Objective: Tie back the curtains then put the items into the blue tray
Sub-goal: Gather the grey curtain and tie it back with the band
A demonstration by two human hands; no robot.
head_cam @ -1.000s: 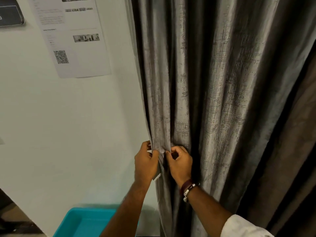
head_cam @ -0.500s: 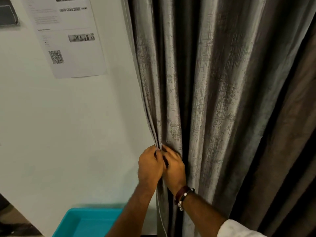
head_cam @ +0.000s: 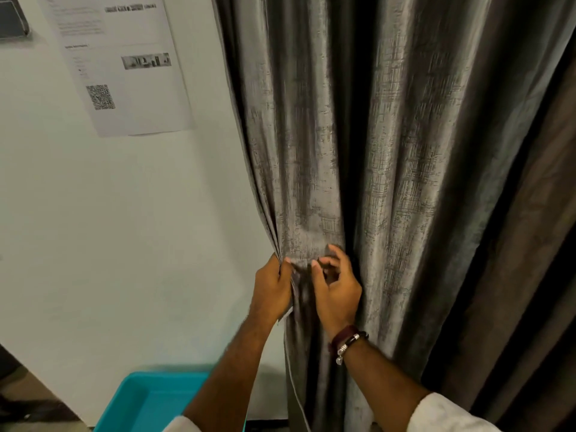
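A grey patterned curtain [head_cam: 389, 157] hangs in long folds down the right half of the view. My left hand [head_cam: 271, 291] pinches the curtain's left edge at about waist height. Close beside it, my right hand [head_cam: 338, 289] has its thumb and fingers loosely curled on a narrow fold of the same fabric. A thin pale cord [head_cam: 294, 397] trails down below the hands. The blue tray [head_cam: 146, 400] stands on the floor at the bottom left, partly hidden by my left forearm. Its visible part holds nothing.
A white wall [head_cam: 124, 244] fills the left side, with a printed sheet with a QR code [head_cam: 124, 63] stuck on it. A dark panel [head_cam: 12, 20] sits at the top left corner. A darker brown curtain [head_cam: 536, 275] hangs at the far right.
My hands pressed tight together on the curtain edge half a second ago. Now they have come slightly apart, and the right hand's fingers have loosened on the fold.
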